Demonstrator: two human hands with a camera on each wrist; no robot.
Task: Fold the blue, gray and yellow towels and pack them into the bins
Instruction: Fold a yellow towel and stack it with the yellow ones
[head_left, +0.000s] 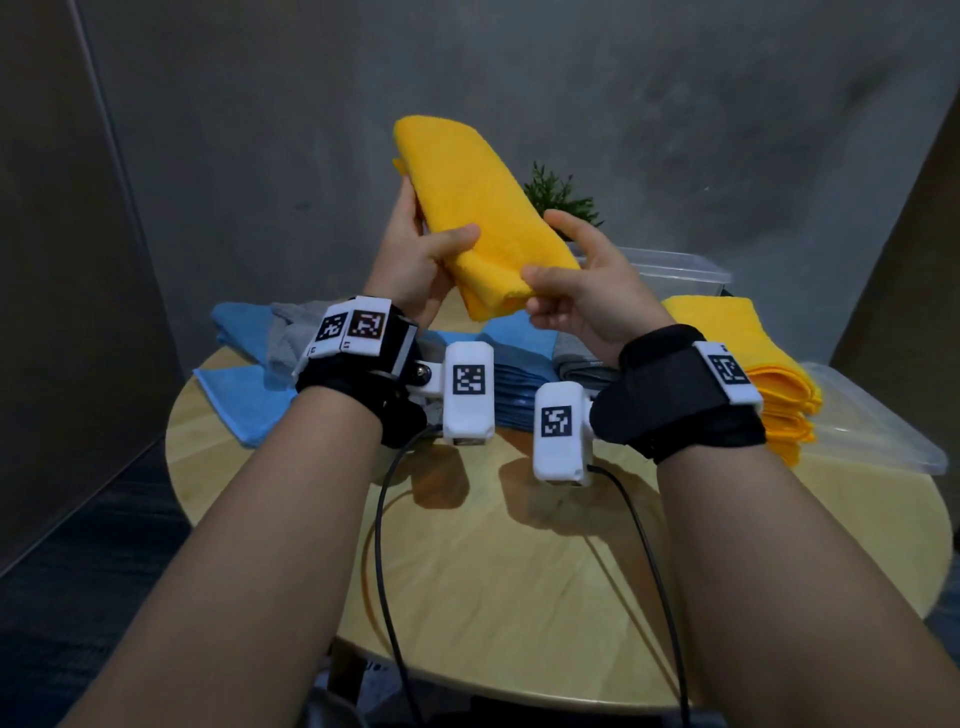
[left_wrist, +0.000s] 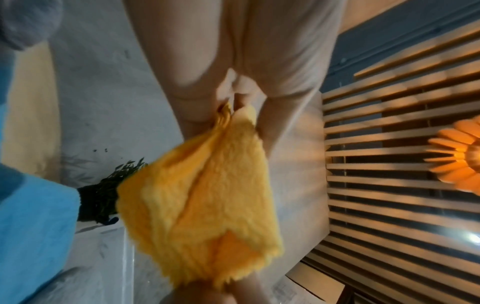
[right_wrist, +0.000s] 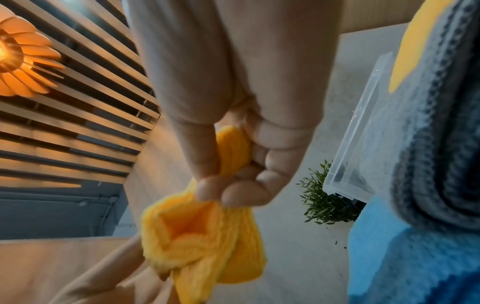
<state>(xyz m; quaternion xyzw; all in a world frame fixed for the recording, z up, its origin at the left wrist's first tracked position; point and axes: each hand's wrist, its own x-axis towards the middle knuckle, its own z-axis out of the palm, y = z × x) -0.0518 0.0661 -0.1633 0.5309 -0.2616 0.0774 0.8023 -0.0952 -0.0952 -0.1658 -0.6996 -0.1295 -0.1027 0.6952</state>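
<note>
Held up above the round table (head_left: 519, 571): folded yellow towel (head_left: 483, 208), light, soft and floppy, likely to sag and spring open unless pinched through all layers. Left hand (head_left: 415, 260) wrapped round its long side, thumb on top; right hand (head_left: 587, 291) pinching the near corner — apparently thumb against fingertips. Behind the table's far edge, a clear bin (head_left: 680, 270) — best carried by both ends.

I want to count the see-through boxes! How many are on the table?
2. One clear bin sits at the back beside the small plant; the other is at the right edge, behind the yellow towel stack. More may be hidden.
</note>
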